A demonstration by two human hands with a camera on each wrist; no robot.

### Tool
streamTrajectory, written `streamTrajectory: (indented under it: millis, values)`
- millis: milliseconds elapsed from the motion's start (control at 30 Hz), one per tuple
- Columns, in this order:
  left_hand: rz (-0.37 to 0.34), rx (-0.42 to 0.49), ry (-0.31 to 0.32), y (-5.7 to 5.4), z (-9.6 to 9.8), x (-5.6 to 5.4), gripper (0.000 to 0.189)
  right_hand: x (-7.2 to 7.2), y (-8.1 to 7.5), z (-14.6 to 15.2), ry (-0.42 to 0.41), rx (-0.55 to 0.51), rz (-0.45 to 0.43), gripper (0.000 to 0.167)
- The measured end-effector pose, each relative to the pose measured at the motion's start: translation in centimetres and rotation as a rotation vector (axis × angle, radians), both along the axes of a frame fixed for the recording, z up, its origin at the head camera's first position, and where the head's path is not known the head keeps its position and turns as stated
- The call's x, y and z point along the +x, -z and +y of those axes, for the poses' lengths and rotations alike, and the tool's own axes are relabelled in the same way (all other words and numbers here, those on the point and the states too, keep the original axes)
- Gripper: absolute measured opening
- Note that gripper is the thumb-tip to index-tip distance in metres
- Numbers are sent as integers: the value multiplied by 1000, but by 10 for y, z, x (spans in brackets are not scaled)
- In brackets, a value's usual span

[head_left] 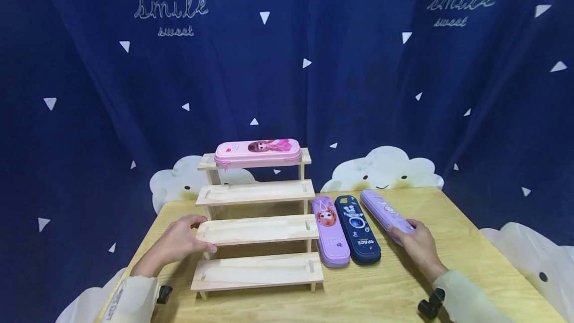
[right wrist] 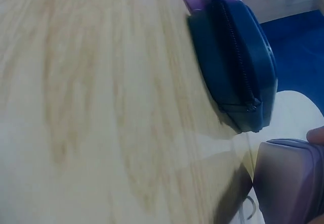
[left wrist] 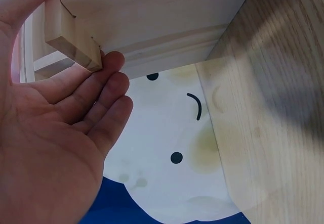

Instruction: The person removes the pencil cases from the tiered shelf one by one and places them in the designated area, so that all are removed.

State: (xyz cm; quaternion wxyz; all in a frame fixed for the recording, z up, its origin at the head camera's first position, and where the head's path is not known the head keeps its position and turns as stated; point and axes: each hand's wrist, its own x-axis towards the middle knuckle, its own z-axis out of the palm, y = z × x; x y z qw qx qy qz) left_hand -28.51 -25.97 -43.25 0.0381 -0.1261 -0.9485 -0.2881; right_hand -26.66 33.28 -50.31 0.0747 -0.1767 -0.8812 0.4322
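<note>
A wooden stepped rack (head_left: 257, 269) of several slatted tiers stands on the table. My left hand (head_left: 177, 241) holds the left end of its second tier from the bottom, and in the left wrist view the fingers (left wrist: 109, 90) curl against the wooden end piece (left wrist: 71, 37). On the right, my right hand (head_left: 419, 248) grips the near end of a light purple pencil case (head_left: 381, 211). That case (right wrist: 286, 183) appears in the right wrist view with a fingertip on its edge. A pink pencil case (head_left: 255, 152) with a printed girl lies across the top tier.
Beside the rack lie a purple pencil case (head_left: 332, 236) with a red-haired girl and a dark navy space pencil case (head_left: 357, 231), side by side. The wooden table (head_left: 372, 298) ends at the back against a dark blue curtain (head_left: 358, 93) with clouds and triangles.
</note>
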Motion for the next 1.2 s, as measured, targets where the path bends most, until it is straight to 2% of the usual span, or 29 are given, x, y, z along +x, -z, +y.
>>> streamTrajectory:
  millis: [233,500,667,967,1200]
  values:
    - [8,-11,-1,1,1,1,92,-3,13,-12,-21,67,58,89]
    - [10,-14,3,5,1,1,90,-1,19,-22,-15,120,35,88]
    - [21,-12,9,2,0,0,91,0,18,-23,-22,146,27,90]
    - [-4,-6,8,0,-2,0,94,2,11,-26,-52,145,-26,97]
    - [5,-5,14,-1,-1,1,97,6,11,-24,-59,142,13,94]
